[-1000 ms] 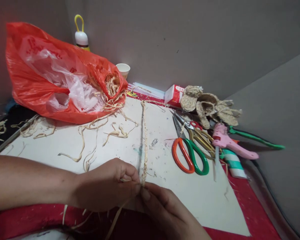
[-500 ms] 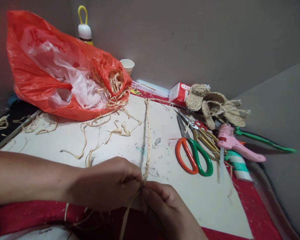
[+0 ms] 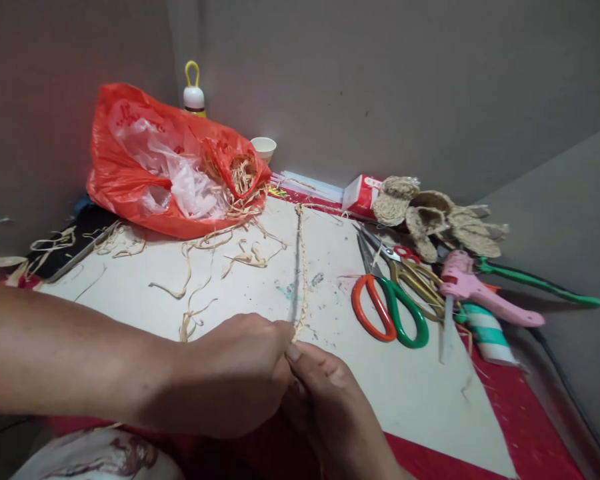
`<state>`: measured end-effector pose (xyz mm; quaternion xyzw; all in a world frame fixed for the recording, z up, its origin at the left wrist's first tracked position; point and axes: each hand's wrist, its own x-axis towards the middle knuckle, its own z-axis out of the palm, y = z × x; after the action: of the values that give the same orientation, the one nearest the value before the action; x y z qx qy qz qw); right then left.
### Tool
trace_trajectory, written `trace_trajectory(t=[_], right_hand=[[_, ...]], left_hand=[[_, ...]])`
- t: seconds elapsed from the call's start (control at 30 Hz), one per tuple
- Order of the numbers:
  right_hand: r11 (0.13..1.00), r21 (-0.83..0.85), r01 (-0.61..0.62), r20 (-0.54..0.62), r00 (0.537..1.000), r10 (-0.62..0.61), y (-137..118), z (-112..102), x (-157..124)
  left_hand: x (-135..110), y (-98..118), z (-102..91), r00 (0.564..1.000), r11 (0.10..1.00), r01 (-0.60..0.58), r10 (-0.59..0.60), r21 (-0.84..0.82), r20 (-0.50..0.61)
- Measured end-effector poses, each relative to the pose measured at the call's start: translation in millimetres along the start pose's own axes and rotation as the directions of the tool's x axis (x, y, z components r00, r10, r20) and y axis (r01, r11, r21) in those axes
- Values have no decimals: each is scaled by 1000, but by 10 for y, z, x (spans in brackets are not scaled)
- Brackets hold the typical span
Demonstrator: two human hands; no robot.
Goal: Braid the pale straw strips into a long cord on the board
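A thin braided straw cord (image 3: 302, 260) runs taut from the far edge of the white board (image 3: 410, 387) toward me. My left hand (image 3: 235, 377) and my right hand (image 3: 330, 407) meet at its near end, both closed, fingers pinching the braid and its loose strands. The loose strand ends are hidden under my hands. Scattered straw strips (image 3: 205, 267) lie on the board to the left of the cord.
A red plastic bag (image 3: 150, 170) with straw spilling out sits at the back left, a bottle (image 3: 194, 93) and paper cup (image 3: 264, 147) behind it. On the right lie orange-green scissors (image 3: 387, 310), other scissors, a pink glue gun (image 3: 475, 287), woven straw pieces (image 3: 430, 213), and a small red-white box (image 3: 361, 195).
The view has shifted, so the bag and tools sit further right and lower. My hands have drawn up along the braid and closed tighter together; the dangling strand below them is hidden now.
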<state>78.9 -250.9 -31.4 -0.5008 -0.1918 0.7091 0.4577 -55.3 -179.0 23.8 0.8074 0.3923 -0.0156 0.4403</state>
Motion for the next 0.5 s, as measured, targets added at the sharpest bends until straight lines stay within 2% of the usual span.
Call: trace_trajectory(t=[0.13,0.4,0.5], right_hand=[[997,12,75,42,996,-75,65,-23,11],[996,-10,87,11,996,-87,97,10,19],[997,-25,72,-14,997,-73,90,36,20]], left_hand=[[-63,24,13,994,988,-103,108,113,-34],[-61,25,87,990,923,-139,140,359,23],[-56,5,113,990,908,-138,134,395,38]])
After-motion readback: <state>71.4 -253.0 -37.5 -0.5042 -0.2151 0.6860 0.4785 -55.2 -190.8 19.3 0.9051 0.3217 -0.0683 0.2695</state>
